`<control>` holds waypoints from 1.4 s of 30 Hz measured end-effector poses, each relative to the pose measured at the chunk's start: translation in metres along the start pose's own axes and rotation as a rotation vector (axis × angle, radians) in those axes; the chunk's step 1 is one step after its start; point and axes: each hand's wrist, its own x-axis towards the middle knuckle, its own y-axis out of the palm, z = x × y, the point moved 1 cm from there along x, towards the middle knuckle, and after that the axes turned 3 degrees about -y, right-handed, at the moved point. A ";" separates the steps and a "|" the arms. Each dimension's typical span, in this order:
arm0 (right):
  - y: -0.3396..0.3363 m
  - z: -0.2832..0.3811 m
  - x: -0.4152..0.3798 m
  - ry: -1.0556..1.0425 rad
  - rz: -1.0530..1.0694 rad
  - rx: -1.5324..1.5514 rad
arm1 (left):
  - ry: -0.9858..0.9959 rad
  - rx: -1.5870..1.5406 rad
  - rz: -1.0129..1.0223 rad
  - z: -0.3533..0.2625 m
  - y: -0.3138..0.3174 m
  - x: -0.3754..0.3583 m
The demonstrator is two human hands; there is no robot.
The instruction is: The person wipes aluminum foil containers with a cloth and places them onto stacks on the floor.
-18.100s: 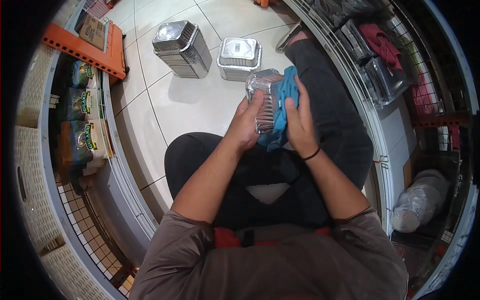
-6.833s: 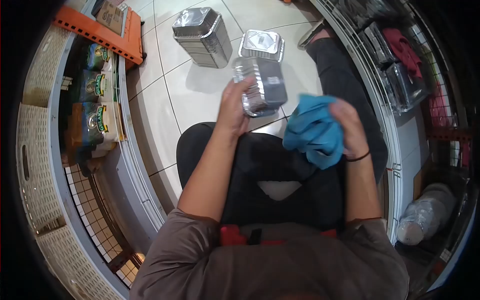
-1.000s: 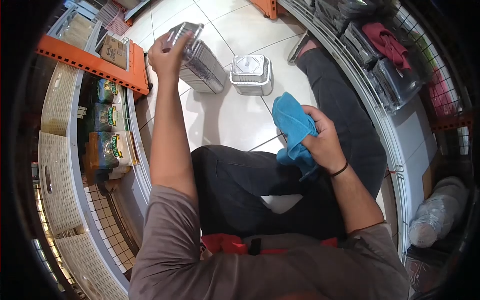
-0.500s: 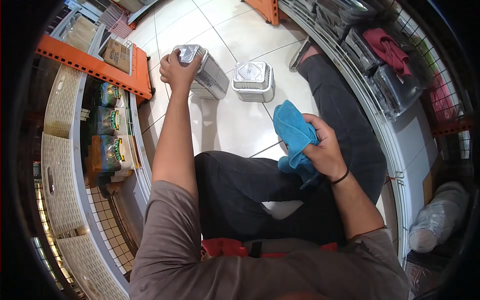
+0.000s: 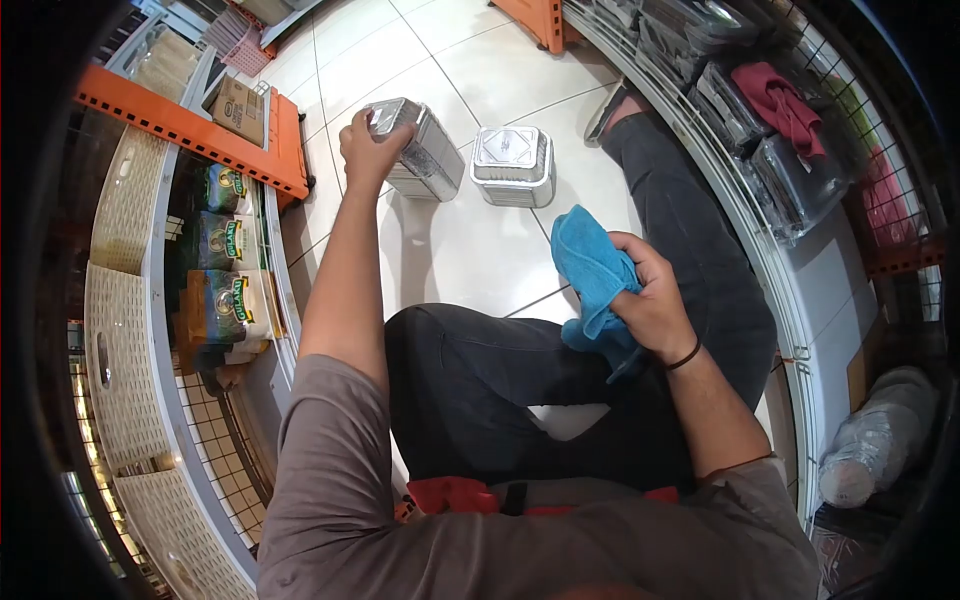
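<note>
My left hand (image 5: 372, 148) closes around the top end of a tall stack of silvery food containers (image 5: 432, 160) standing on the floor tiles. Its thumb lies on the near right side and its fingers curl over the far left edge. To the right of that stack stands a shorter stack of similar containers (image 5: 512, 168), bottom side up and apart from both hands. A crumpled blue cloth (image 5: 592, 262) is gripped in my right hand (image 5: 655, 300), above my bent leg. Part of the cloth hangs below the fingers.
On the left, a shelf with an orange beam (image 5: 190, 135) holds bags of sugar (image 5: 235, 300) and woven-look baskets (image 5: 130, 370). The right-hand shelf carries dark wrapped packs (image 5: 790, 180) and a dark pink cloth (image 5: 778, 105). A plastic-wrapped roll (image 5: 875, 440) lies low at right.
My left hand has shifted slightly down and right at the top of the tall stack. My right hand keeps hold of the blue cloth, nearly still.
</note>
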 end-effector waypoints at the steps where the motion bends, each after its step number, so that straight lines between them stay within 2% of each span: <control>1: 0.000 0.000 -0.001 0.000 0.002 -0.009 | 0.014 0.001 -0.032 0.000 0.001 -0.007; 7: 0.003 -0.002 0.002 0.009 -0.020 -0.012 | 0.052 0.039 -0.010 -0.004 -0.001 -0.011; 12: 0.001 -0.003 0.003 0.010 -0.025 -0.002 | 0.092 -0.147 -0.164 -0.001 0.003 -0.018; 16: 0.001 -0.001 0.002 -0.016 -0.017 -0.003 | 0.477 0.014 -0.682 -0.021 0.012 -0.055; 18: 0.001 0.001 0.002 -0.014 -0.017 0.007 | 0.590 -0.221 -0.381 -0.038 0.034 -0.093; 21: 0.001 0.002 -0.001 0.003 -0.009 0.026 | 0.716 -0.134 -0.138 -0.065 0.093 -0.137; 22: 0.001 0.001 -0.002 0.010 -0.005 0.025 | 0.708 -0.134 -0.137 -0.066 0.102 -0.143; 26: 0.000 0.003 -0.001 -0.020 0.039 -0.094 | 0.399 0.085 -0.171 -0.076 0.135 -0.150; 32: 0.003 0.001 0.000 0.020 0.021 0.039 | 0.358 0.056 -0.082 -0.076 0.135 -0.137; 36: 0.002 0.004 0.000 0.029 0.056 0.045 | 0.427 0.033 -0.191 -0.083 0.119 -0.132; 42: 0.005 0.003 0.003 0.026 0.016 0.107 | 0.397 -0.018 -0.147 -0.093 0.108 -0.124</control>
